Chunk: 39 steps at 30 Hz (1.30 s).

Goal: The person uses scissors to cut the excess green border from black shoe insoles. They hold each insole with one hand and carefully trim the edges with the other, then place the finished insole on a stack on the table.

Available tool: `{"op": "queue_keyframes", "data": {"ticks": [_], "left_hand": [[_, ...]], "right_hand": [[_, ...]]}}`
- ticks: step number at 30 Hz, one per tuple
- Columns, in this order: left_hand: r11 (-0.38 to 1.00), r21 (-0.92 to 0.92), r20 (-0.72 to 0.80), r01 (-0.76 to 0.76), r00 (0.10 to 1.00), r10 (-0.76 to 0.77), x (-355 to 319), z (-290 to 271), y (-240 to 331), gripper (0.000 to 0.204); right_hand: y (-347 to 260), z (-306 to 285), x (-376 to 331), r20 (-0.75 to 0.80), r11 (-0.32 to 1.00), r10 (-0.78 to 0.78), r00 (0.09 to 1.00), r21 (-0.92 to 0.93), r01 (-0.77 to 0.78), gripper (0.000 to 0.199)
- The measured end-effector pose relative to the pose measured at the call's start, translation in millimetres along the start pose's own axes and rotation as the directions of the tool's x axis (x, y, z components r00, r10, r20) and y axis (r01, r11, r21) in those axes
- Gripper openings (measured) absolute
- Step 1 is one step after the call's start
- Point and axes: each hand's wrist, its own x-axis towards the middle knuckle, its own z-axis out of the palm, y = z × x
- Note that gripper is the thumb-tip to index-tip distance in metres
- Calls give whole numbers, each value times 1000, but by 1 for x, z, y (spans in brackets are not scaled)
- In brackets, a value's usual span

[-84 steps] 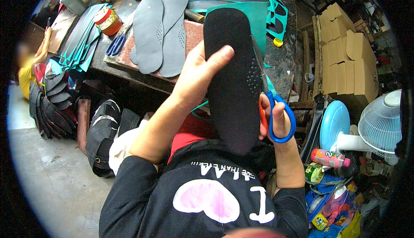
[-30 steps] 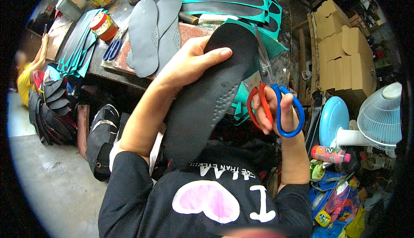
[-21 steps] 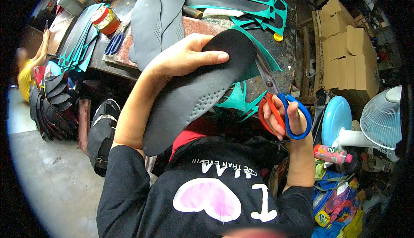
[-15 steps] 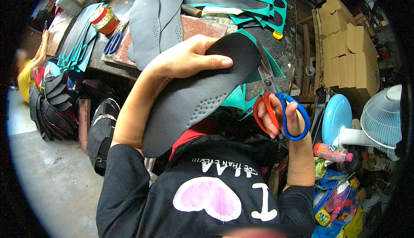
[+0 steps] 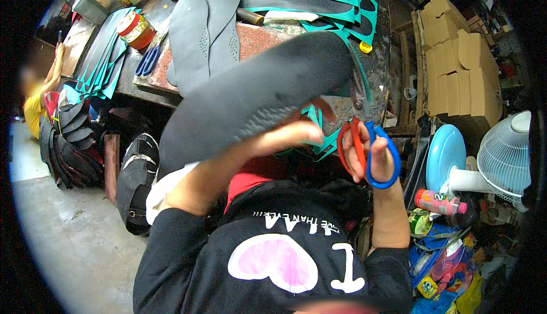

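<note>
Your left hand (image 5: 285,136): blurred, by the lower edge of the insole (image 5: 256,89); whether it grips, you cannot tell. Insole: one, dark, dotted with bumps, slanting above that hand, its lower end over your left forearm, its upper end just beside the scissors (image 5: 357,100). Your right hand (image 5: 376,157): grasping the scissors, fingers through the red and blue loops, blades pointing away from you. Teal scraps (image 5: 327,143): between your two hands. Tabletop (image 5: 380,66): beyond both hands. On it, beyond your left hand: grey insoles (image 5: 191,38); farther left, a jar (image 5: 135,30), red-lidded, and navy handles (image 5: 148,60). Beyond your right hand: a yellow lid (image 5: 365,47). Right of your right hand, well apart: a fan (image 5: 501,154) and cartons (image 5: 456,75)
</note>
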Motion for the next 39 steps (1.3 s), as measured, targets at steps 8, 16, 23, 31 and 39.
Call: {"op": "queue_keyframes", "data": {"ticks": [8,16,23,31,39], "left_hand": [[984,-150,-511,95,845,-160,-1,25,-15,20],[976,-178,-437,126,878,-193,-6,21,-14,23],[964,-222,-425,147,875,-231,-1,5,-3,28],[964,-106,-400,244,877,-266,-3,0,11,26],[904,99,-321,416,873,-366,3,-22,26,21]], "right_hand": [[8,22,15,12,983,-69,998,-171,70,90],[11,20,13,118,999,-33,992,3,33,89],[10,11,7,131,999,35,991,-33,-31,85],[12,12,5,123,1000,3,992,6,-4,83],[20,7,-5,153,994,110,982,-44,-104,75]]}}
